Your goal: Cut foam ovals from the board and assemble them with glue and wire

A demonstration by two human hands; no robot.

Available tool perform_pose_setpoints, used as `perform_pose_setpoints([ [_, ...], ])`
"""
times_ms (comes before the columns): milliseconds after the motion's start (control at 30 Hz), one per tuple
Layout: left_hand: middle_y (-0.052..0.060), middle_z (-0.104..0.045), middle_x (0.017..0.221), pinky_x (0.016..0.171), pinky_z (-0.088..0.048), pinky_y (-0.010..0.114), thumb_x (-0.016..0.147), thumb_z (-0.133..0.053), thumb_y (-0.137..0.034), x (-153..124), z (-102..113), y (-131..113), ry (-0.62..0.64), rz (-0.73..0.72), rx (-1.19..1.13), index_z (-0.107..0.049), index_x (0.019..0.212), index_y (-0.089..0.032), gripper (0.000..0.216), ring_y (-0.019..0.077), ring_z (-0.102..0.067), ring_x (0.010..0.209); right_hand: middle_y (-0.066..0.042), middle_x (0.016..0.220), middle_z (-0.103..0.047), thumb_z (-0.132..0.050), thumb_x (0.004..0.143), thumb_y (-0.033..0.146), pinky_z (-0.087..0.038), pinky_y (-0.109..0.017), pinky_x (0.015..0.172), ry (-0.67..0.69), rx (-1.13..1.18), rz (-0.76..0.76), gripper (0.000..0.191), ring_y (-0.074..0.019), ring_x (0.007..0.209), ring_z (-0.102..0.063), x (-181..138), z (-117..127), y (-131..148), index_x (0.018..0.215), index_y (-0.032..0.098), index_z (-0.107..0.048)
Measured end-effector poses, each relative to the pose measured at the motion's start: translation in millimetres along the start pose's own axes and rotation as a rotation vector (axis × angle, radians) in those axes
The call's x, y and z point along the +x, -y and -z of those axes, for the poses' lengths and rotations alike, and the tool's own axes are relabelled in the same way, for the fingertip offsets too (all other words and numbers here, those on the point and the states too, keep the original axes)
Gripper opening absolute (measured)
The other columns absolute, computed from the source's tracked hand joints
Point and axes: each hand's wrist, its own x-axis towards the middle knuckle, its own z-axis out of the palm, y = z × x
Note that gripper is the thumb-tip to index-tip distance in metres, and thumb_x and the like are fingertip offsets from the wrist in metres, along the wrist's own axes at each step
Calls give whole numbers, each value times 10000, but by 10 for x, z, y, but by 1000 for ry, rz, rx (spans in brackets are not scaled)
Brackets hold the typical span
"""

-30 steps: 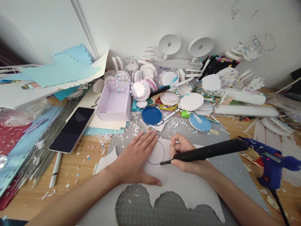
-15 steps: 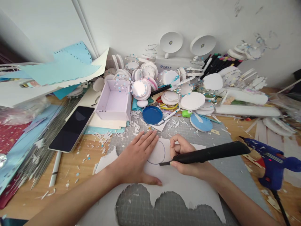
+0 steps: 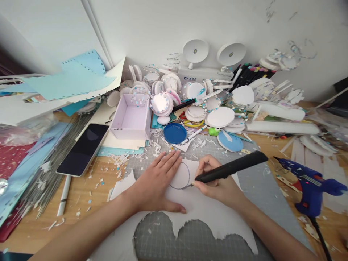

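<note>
My left hand lies flat with fingers stretched out on a white sheet, pressing it onto the grey cutting mat. A pen-drawn circle on the sheet sits just right of its fingers. My right hand grips a long black craft knife, whose tip touches the circle's lower right edge. The sheet's near edge is cut away in rounded scallops.
A blue glue gun lies at the right. A phone, a pale open box, a blue lid and a heap of white foam discs crowd the back. Paper stacks fill the left; scraps litter the wooden table.
The knife's rear end has swung up and leftward as my right hand turned, with the tip staying on the circle's lower right. My left hand has not moved.
</note>
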Motion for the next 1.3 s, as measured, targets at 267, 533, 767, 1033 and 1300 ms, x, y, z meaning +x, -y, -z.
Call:
perform_pose_setpoints([
  [267,176,-95,1572,1195,-51,477,698,-498,-780,3,12,0,5,0,-2,-129,1497,-78,1126,321,-95,1457,88,529,-418,-708,726,330,-299,-228,457,-192,-71,-40,338,-94,472,-357,-70,-140,59,757,245,-383],
  [533,182,-91,1573,1198,-41,468,690,-483,-799,2,10,-1,5,-2,4,-136,1495,-67,1143,326,-90,1456,72,616,-405,-679,752,284,-332,-227,435,-323,-143,113,271,-85,472,-389,-76,-184,-84,744,235,-412],
  [767,176,-98,1575,1201,-32,458,696,-468,-804,9,20,-12,4,1,-11,-132,1498,-72,1137,331,-101,1454,82,586,-406,-638,758,249,-296,-219,420,-330,-137,148,242,-77,456,-380,-53,-160,-43,714,229,-400],
  [1033,169,-74,1577,1200,-19,450,706,-447,-808,3,21,-10,19,8,-8,-117,1501,-72,1132,310,-72,1461,77,587,-404,-609,780,293,-318,-214,460,-422,-31,63,204,-86,500,-372,-47,-113,-46,721,223,-427],
  [1300,179,-92,1574,1200,-43,460,697,-474,-801,3,1,-4,-3,-6,-7,-120,1498,-70,1141,327,-100,1455,72,600,-416,-632,748,308,-341,-208,457,-384,-56,40,230,-91,512,-392,-49,-133,-53,718,223,-421],
])
